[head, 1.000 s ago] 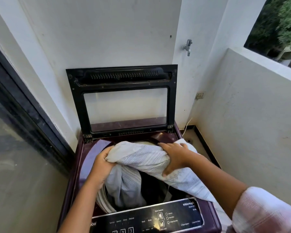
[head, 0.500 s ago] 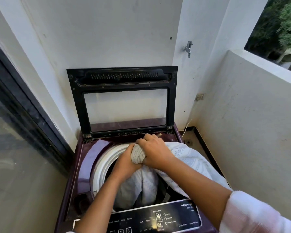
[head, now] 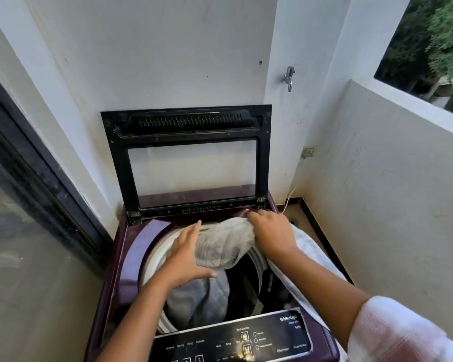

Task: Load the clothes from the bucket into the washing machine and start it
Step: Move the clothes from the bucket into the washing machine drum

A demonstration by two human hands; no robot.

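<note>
Control panel [head: 233,340] is clipped by the bottom edge, and the depths of the drum [head: 243,282] are too dark to read. The far end of the pale cloth [head: 220,246] vanishes under the right forearm, over the right rim of the washing machine [head: 131,257]. Left hand [head: 186,257], lower centre: fingers straight, palm flat against the cloth's left side, thumb tucked beneath. Right hand [head: 272,236], just right of it: fingers curled over the bundle's top, gripping. The bundle sits between both hands above the drum mouth, grey folds hanging inside.
</note>
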